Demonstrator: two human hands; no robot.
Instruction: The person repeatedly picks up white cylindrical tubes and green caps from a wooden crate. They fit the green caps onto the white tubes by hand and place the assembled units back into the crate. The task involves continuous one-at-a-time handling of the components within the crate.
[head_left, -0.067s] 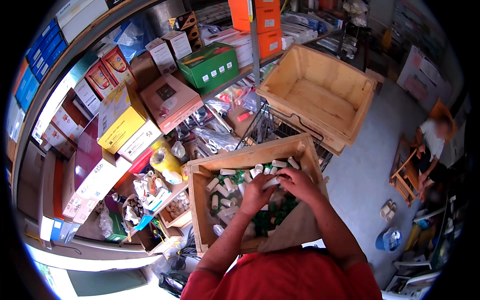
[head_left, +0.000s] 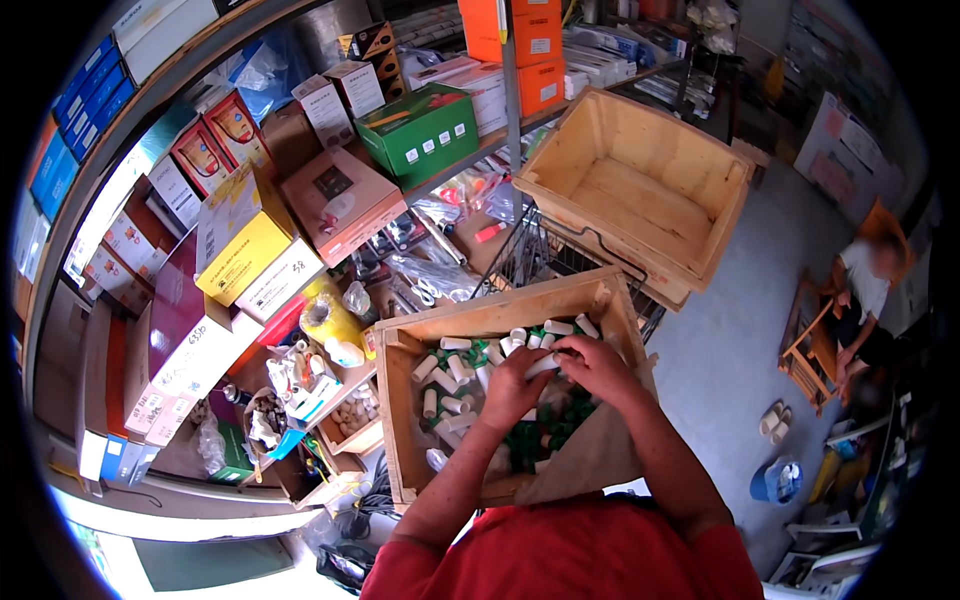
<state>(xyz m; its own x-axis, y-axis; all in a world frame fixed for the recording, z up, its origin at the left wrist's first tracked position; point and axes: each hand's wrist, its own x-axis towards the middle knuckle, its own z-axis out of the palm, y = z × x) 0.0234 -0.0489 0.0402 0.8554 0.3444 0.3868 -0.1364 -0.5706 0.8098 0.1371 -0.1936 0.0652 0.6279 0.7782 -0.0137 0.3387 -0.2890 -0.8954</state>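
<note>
Over a wooden crate [head_left: 392, 420], my two hands meet around one short white plastic tube [head_left: 541, 367]. My left hand [head_left: 510, 385] has its fingers closed on the tube's near-left part. At the tube's other end, my right hand [head_left: 597, 368] pinches with thumb and fingers; what its fingertips cover is hidden. Below them in the crate lie several loose white tubes [head_left: 440, 380], heaped at the far and left side. Small green plastic pieces [head_left: 570, 418] fill the right and near part. A grey-brown cloth or sheet [head_left: 590, 462] hangs over the crate's near right corner.
An empty yellowish plastic tub [head_left: 640, 190] stands behind the crate on a wire basket [head_left: 540, 255]. Shelves on the left hold a yellow box [head_left: 240, 235], a green box [head_left: 418, 135] and a yellow tape roll [head_left: 328, 318]. At right a person [head_left: 868, 290] sits on a wooden chair.
</note>
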